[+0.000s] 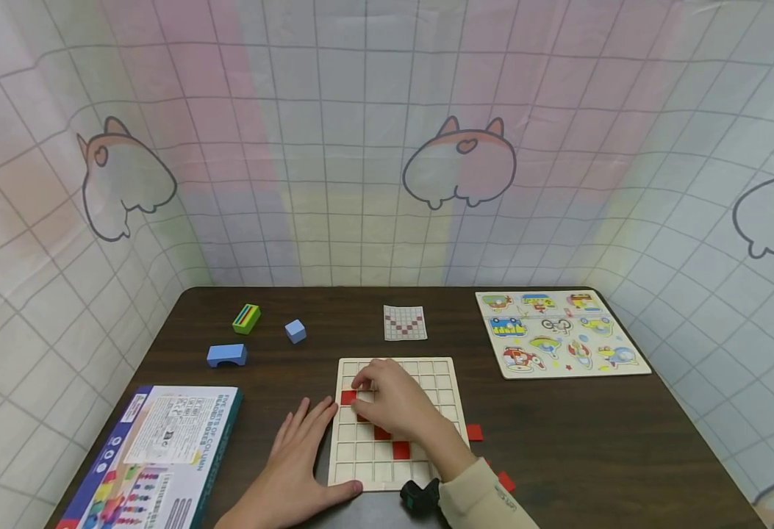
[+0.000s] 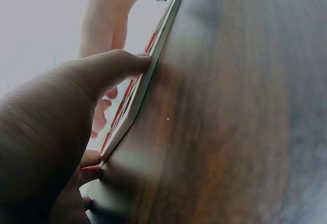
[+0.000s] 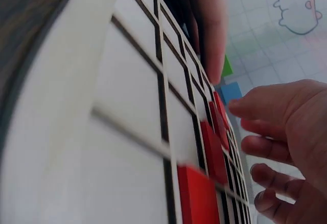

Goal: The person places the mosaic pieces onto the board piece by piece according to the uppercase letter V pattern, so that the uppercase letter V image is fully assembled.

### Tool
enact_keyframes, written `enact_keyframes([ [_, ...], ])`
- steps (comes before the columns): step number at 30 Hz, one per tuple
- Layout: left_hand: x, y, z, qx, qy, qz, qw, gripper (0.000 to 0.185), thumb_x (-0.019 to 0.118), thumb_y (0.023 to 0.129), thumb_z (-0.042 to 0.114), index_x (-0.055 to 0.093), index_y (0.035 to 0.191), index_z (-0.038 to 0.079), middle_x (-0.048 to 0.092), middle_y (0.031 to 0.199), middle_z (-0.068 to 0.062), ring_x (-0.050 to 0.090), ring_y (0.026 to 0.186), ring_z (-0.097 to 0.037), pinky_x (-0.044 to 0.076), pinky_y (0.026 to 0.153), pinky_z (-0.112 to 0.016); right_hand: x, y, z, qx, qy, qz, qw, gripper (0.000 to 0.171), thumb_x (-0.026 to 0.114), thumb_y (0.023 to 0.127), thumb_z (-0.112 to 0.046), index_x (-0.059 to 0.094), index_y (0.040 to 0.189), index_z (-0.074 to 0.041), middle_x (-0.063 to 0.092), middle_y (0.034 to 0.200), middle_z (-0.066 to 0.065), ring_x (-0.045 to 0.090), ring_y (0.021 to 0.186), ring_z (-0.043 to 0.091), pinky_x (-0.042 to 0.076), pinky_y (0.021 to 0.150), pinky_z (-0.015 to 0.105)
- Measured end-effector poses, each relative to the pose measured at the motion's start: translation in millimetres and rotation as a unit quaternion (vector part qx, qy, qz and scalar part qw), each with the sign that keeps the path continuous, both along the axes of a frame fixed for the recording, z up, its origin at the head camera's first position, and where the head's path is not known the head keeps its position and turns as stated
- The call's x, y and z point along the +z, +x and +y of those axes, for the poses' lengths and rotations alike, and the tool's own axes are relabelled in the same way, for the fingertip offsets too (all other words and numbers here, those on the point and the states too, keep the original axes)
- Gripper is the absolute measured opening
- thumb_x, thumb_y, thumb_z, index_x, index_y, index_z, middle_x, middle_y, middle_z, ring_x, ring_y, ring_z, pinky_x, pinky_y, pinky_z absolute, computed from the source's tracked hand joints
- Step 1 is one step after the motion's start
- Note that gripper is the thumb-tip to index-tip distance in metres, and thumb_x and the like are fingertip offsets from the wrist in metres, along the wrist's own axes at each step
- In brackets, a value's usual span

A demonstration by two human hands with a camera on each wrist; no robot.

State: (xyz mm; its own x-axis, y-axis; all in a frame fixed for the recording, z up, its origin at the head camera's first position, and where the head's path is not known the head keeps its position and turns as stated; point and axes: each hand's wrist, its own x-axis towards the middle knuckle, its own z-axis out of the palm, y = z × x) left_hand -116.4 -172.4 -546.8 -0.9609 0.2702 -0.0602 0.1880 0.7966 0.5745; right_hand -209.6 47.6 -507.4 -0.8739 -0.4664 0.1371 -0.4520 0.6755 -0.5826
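A pale gridded board [image 1: 353,470] lies in the middle of the table, with several red square tiles [image 1: 400,450] set in its cells in a diagonal line. My left hand [image 1: 301,455] rests spread along its left side, fingertips at the edge and thumb on the near left corner; in the left wrist view the thumb [image 2: 122,65] presses on the rim. Over the board's upper left is my right hand [image 1: 393,400], its fingers loosely bent close to the farthest red tile [image 1: 348,397]. The right wrist view shows nothing between those fingers [image 3: 265,104].
Loose red tiles [image 1: 475,432] lie right of the board. Behind it is a small pattern card [image 1: 405,330]. A picture board [image 1: 492,353] lies at the back right. On the left are a striped green block [image 1: 246,319], a blue cube [image 1: 295,330], a blue arch [image 1: 226,354] and a box [image 1: 168,433].
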Motion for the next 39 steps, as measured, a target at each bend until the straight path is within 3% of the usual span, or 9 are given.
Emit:
enact_keyframes([
  [6,1.7,1.0,-1,0.004,0.001,-0.003,1.0000,0.131,0.079,0.076,0.091,0.031,0.177,0.024,0.030,0.184,-0.001,0.008,0.176,-0.040,0.008,0.137,-0.072,1.5,7.7,17,-0.001,-0.034,-0.019,0.999,0.015,0.082,0.098,-0.025,0.082,0.112,-0.020,0.073,0.105,-0.003,0.062,0.100,0.019,0.056,0.088,0.033],
  [23,0.8,-0.4,-1,0.008,-0.002,-0.003,1.0000,0.132,0.077,0.075,0.095,0.031,0.177,0.025,0.030,0.184,-0.001,0.008,0.175,-0.041,0.010,0.136,-0.074,9.3,25.9,55,0.004,-0.046,-0.020,0.999,0.020,0.085,0.097,-0.025,0.080,0.115,-0.018,0.077,0.111,-0.004,0.066,0.100,0.018,0.057,0.089,0.034],
  [39,1.6,0.3,3,0.010,-0.003,-0.011,0.9999,0.133,0.078,0.073,0.094,0.032,0.177,0.025,0.031,0.183,-0.002,0.008,0.175,-0.040,0.009,0.136,-0.074,2.8,33.3,100,-0.012,-0.084,-0.024,0.996,0.023,0.089,0.096,-0.022,0.080,0.117,-0.020,0.078,0.113,-0.003,0.068,0.102,0.024,0.059,0.089,0.040],
])
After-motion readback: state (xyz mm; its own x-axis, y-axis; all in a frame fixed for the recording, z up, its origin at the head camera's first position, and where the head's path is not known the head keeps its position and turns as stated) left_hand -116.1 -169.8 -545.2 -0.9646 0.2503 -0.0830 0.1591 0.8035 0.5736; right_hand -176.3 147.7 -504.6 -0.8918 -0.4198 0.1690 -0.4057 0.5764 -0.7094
